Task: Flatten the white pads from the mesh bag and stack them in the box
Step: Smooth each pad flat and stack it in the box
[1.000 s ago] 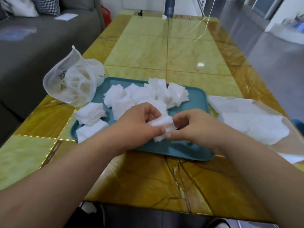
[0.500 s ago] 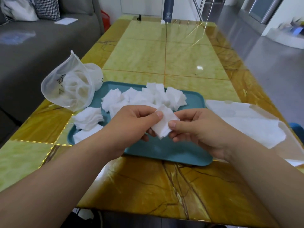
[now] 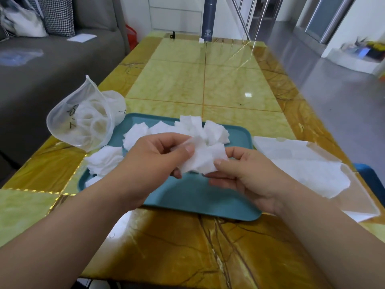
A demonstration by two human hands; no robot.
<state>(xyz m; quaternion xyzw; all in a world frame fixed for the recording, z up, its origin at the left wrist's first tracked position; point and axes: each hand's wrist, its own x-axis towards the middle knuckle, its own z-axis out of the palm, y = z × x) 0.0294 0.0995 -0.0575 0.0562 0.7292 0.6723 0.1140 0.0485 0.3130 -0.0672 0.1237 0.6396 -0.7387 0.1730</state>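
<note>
Both hands hold one white pad (image 3: 203, 158) above the teal tray (image 3: 200, 197). My left hand (image 3: 154, 161) pinches its left edge and my right hand (image 3: 241, 176) pinches its lower right edge, so the pad is spread between them. Several crumpled white pads (image 3: 185, 129) lie heaped at the back of the tray, and more white pads (image 3: 105, 159) sit at its left end. The white mesh bag (image 3: 83, 122) stands open-mouthed on the table left of the tray. A clear shallow box (image 3: 354, 197) at the right holds flattened white pads (image 3: 308, 167).
A glossy yellow-green and brown stone table (image 3: 204, 84) carries everything. A dark bottle (image 3: 209, 19) stands at its far end. A grey sofa (image 3: 41, 65) runs along the left. Grey floor lies to the right, with a blue object (image 3: 368, 176) beside the box.
The pad was bunched between my fingers low over the tray; now it is lifted slightly and pulled wider apart between both hands.
</note>
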